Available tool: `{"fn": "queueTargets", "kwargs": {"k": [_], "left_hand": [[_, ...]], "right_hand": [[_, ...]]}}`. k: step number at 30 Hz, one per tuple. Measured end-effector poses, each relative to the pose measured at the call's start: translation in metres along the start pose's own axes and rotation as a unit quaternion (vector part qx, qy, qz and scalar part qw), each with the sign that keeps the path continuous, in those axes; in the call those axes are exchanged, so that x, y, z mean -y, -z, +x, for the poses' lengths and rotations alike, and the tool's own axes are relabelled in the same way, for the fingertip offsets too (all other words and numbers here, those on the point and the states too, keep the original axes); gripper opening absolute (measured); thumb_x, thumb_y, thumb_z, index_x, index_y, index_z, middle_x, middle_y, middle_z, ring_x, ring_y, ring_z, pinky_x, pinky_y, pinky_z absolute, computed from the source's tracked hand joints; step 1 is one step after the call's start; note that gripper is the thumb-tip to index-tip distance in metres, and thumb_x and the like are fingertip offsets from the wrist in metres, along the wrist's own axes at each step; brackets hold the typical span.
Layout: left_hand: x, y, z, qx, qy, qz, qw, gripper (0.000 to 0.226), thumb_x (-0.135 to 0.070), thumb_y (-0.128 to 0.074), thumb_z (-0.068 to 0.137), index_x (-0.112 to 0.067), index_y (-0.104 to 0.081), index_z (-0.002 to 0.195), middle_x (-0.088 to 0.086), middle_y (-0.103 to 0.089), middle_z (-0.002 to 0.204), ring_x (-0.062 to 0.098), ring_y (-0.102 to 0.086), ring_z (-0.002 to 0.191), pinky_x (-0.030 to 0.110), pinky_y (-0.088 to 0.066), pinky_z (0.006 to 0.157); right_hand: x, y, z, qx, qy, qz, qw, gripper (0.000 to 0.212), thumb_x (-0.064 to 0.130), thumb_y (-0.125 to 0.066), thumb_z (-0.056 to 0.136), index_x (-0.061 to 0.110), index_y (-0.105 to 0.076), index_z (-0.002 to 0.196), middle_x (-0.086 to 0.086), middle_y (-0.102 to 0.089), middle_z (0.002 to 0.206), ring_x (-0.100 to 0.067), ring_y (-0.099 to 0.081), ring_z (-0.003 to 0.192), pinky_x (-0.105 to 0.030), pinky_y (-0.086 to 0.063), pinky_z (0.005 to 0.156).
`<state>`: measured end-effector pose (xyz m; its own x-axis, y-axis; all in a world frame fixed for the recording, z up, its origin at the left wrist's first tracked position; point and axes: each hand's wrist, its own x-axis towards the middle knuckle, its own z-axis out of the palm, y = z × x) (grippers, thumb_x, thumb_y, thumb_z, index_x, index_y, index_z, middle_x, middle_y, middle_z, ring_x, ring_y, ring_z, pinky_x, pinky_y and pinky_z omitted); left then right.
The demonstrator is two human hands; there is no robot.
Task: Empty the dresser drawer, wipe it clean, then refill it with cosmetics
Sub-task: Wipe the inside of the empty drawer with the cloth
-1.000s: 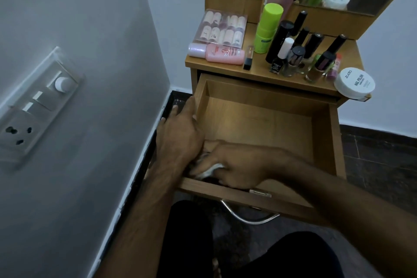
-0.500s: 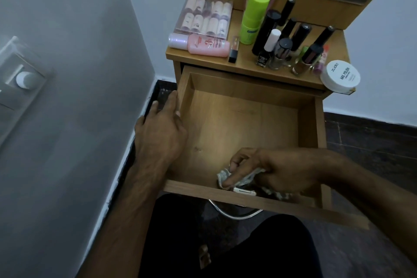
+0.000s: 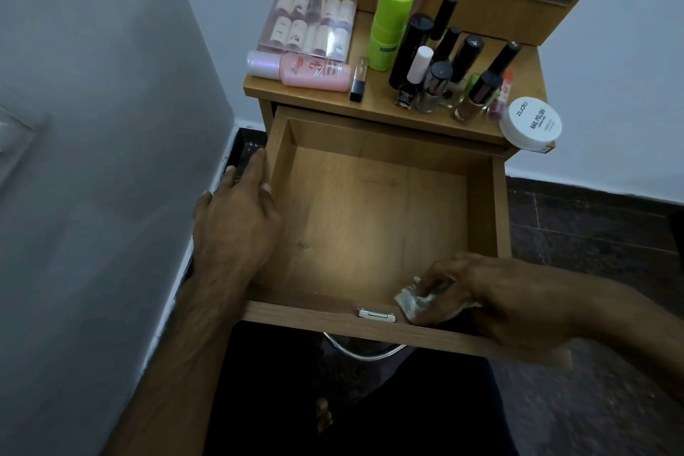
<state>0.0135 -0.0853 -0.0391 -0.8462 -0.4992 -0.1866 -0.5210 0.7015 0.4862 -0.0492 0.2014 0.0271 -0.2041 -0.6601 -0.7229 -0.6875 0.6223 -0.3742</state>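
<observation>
Drawer [image 3: 370,218] is wiped nearer its front right corner than before; the cloth [image 3: 412,298], mostly hidden, is gripped by the right hand [image 3: 492,302], while the left hand [image 3: 237,222] rests flat on the side wall.

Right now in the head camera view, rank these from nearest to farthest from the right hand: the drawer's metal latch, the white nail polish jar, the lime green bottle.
From the right hand, which grips a wipe:
1. Metal latch, just left of it on the drawer's front edge.
2. White nail polish jar, at the dresser top's right front corner.
3. Lime green bottle, farther back, toward the middle.
</observation>
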Motion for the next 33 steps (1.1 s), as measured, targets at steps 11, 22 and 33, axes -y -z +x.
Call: {"fn": "queueTargets", "kwargs": {"k": [11, 22, 33], "left_hand": [[-0.003, -0.001, -0.003, -0.023, -0.011, 0.032, 0.999, 0.054, -0.020, -0.038, 0.105, -0.020, -0.026, 0.158, 0.019, -0.039, 0.156, 0.034, -0.034, 0.146, 0.051, -0.022, 0.118], [0.000, -0.002, -0.001, -0.021, -0.014, 0.034, 0.999, 0.053, -0.022, -0.037, 0.106, -0.021, -0.025, 0.158, 0.019, -0.037, 0.157, 0.033, -0.029, 0.149, 0.053, -0.020, 0.121], [-0.003, 0.001, -0.001, -0.012, -0.017, 0.038, 0.999, 0.053, -0.022, -0.037, 0.106, -0.019, -0.026, 0.158, 0.019, -0.038, 0.157, 0.036, -0.031, 0.147, 0.055, -0.023, 0.119]], "right_hand": [[0.017, -0.006, 0.008, -0.078, -0.016, 0.034, 0.996, 0.057, 0.007, -0.051, 0.094, 0.053, -0.063, 0.125, 0.029, -0.042, 0.140, 0.000, -0.036, 0.127, -0.028, -0.038, 0.107], [0.018, 0.005, -0.010, -0.042, -0.084, -0.112, 0.989, 0.045, 0.016, -0.054, 0.093, 0.049, -0.064, 0.121, 0.025, -0.045, 0.141, -0.007, -0.035, 0.111, -0.028, -0.035, 0.090], [0.029, 0.007, -0.003, -0.053, -0.118, -0.182, 0.975, 0.026, 0.034, -0.050, 0.101, 0.034, -0.065, 0.121, 0.012, -0.047, 0.140, -0.018, -0.038, 0.121, -0.037, -0.036, 0.099]]}}
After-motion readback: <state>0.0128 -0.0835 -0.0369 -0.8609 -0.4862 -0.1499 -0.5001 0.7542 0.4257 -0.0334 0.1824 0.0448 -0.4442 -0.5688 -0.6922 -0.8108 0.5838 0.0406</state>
